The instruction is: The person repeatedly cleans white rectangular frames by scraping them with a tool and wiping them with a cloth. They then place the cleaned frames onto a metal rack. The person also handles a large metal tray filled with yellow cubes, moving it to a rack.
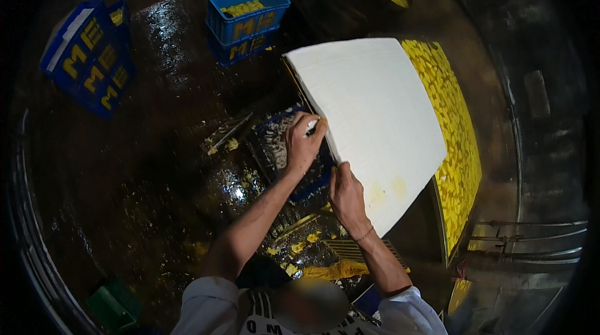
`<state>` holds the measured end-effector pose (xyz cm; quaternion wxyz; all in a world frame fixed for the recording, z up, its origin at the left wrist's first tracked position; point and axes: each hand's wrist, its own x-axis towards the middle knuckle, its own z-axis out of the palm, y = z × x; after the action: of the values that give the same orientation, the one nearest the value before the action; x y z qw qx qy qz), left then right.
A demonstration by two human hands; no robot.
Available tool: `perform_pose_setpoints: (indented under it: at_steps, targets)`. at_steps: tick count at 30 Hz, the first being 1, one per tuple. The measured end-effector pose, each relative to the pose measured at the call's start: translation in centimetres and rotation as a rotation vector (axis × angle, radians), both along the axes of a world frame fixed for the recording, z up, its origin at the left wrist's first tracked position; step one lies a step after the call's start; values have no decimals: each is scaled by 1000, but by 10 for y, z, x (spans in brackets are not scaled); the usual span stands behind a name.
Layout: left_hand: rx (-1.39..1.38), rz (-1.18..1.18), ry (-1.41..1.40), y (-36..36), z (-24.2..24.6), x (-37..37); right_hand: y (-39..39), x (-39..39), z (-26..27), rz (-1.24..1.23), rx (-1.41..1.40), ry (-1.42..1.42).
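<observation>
A large white sheet [370, 114], apparently cloth, lies over a flat surface in front of me, with faint yellow stains near its lower corner. My left hand [302, 143] pinches its left edge, and a bit of white material shows between thumb and fingers. Lower on the same edge, my right hand [348, 194] grips with the thumb on top; its other fingers are partly hidden. Beyond the sheet's right side lies a tray of cut yellow pieces [452, 147], partly covered by the sheet.
Below my hands sits a dark blue crate [300, 194] with pale scraps in it. Stacked blue crates [248, 21] hold yellow pieces; more blue crates [91, 58] stand at left. Yellow scraps [297, 247] litter the wet floor. A green container [112, 307] is at lower left.
</observation>
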<state>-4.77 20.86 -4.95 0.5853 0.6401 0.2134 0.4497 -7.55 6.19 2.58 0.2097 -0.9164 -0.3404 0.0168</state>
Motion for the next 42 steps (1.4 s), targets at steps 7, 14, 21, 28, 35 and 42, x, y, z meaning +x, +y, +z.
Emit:
perform_pose_setpoints:
  at_steps: [7,14,21,28,35,42]
  targets:
    - [-190,-57,87,-140,-9,-59,-128,-57,8,-31,-38,59]
    - [-782,-43,225,-245,-5,-85,-214,-75,-27,-18,64,93]
    - [-1492,-105,318,-209,-89,-43,-163,-107,-7,-280,145,443]
    - [-269,-60,920,7,-133,11,-153,-75,65,-753,801,545]
    - [422,-324,28,26,70,91,-177,-15,68,-973,1056,413]
    - [1278,-1116,186,-176,74,161,-246,131,23,-1035,1142,288]
